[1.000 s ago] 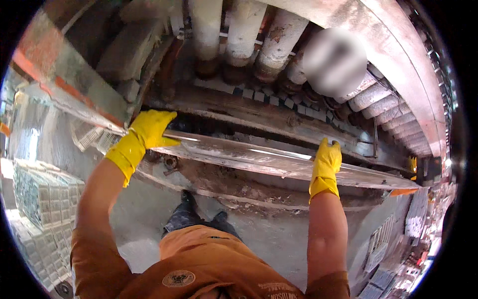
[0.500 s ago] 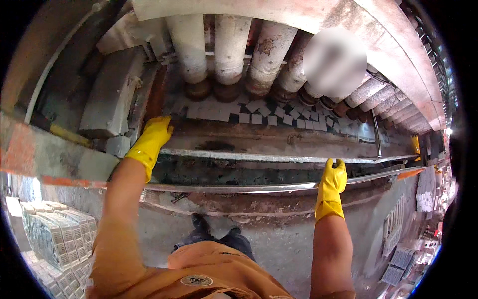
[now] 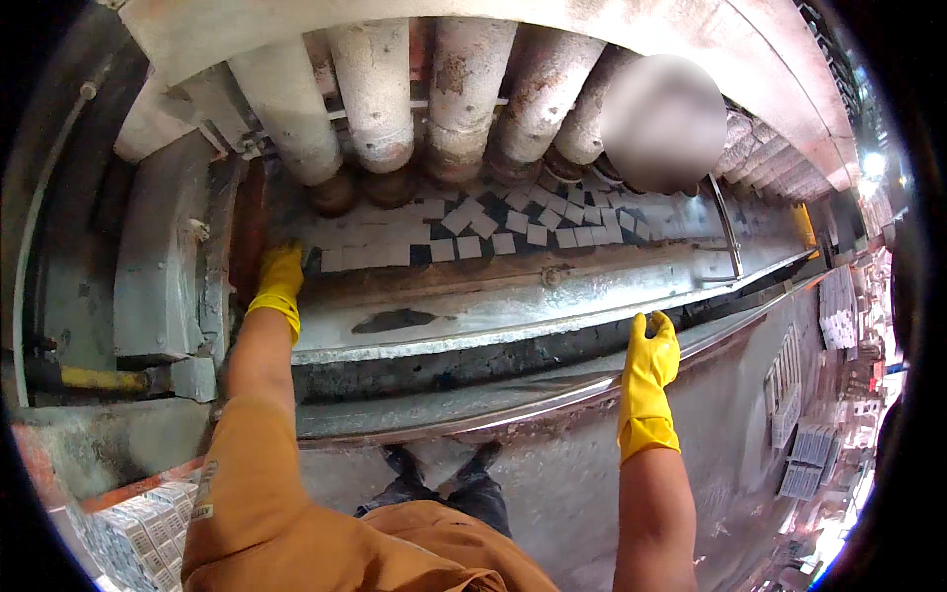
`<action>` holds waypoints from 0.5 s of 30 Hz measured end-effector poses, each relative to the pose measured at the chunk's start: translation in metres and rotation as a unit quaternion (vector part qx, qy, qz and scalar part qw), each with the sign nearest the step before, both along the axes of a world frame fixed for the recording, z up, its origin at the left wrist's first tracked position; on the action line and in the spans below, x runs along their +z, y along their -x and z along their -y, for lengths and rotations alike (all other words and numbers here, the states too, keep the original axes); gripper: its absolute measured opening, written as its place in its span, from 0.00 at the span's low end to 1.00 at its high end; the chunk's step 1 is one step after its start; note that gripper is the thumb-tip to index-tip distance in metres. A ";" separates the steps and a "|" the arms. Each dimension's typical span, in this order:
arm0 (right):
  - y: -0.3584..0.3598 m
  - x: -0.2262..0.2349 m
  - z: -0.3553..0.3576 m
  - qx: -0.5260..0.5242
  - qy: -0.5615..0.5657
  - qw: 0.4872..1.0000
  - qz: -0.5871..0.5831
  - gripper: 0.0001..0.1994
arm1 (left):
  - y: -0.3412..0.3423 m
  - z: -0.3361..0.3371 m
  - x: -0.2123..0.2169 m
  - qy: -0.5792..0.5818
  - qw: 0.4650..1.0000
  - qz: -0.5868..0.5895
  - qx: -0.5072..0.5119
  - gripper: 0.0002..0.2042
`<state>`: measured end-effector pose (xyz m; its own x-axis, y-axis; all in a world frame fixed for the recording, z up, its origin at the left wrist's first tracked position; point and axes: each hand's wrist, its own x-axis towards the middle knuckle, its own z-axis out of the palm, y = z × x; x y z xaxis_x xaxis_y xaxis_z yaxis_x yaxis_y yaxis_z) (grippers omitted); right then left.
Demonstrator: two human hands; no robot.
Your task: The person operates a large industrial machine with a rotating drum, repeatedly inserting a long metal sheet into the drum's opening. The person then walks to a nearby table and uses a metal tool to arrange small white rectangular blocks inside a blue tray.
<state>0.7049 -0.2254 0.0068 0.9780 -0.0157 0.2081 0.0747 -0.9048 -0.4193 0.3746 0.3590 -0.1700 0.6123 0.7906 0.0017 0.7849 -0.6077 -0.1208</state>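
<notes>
Both my hands wear yellow rubber gloves. At the left end of a long machine bed, my left hand [image 3: 280, 278] reaches forward beside the nearest pale tiles [image 3: 367, 257]. Its shadowed fingers look extended, and nothing shows in them; contact with the tiles is unclear. My right hand [image 3: 651, 370] hovers by the bed's front metal edge [image 3: 513, 335], thumb and bent fingers apart, holding nothing visible. Small square tiles [image 3: 483, 225] lie across the wet bed, in rows at the left and scattered farther right, beneath a row of thick upright cylinders [image 3: 459, 89].
A metal bar [image 3: 727, 229] crosses the bed at the right. A large grey block [image 3: 163, 261] stands at its left end. Along the front runs a dark trough [image 3: 444, 373] with an outer rail [image 3: 533, 403]. Stacked pale crates [image 3: 143, 533] and slatted pieces [image 3: 811, 459] stand on the floor.
The view has shifted closer over the bed, and the tiles appear lower and larger. My left hand has reached farther along the bed's left end. My right hand stays near the front edge.
</notes>
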 end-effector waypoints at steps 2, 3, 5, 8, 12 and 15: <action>-0.003 -0.011 -0.022 0.036 -0.033 0.999 -0.018 0.26 | 0.043 -0.045 -0.039 -0.040 0.984 0.009 0.175 0.18; 0.000 -0.012 -0.012 0.025 -0.026 0.999 -0.019 0.26 | 0.025 -0.031 -0.034 0.012 0.987 -0.043 0.152 0.17; 0.008 -0.010 0.017 0.000 0.003 1.000 -0.001 0.26 | -0.027 0.023 0.018 0.110 0.979 -0.148 0.092 0.16; 0.013 -0.014 0.020 0.005 0.002 1.000 -0.003 0.26 | -0.007 0.041 0.035 0.057 0.991 -0.113 0.050 0.16; 0.013 -0.026 0.030 0.009 0.008 1.000 0.006 0.26 | 0.010 0.066 0.028 0.053 0.997 -0.039 0.037 0.16; 0.020 -0.027 0.034 0.006 0.020 1.000 0.002 0.26 | 0.012 0.075 0.032 0.094 0.983 -0.159 -0.001 0.15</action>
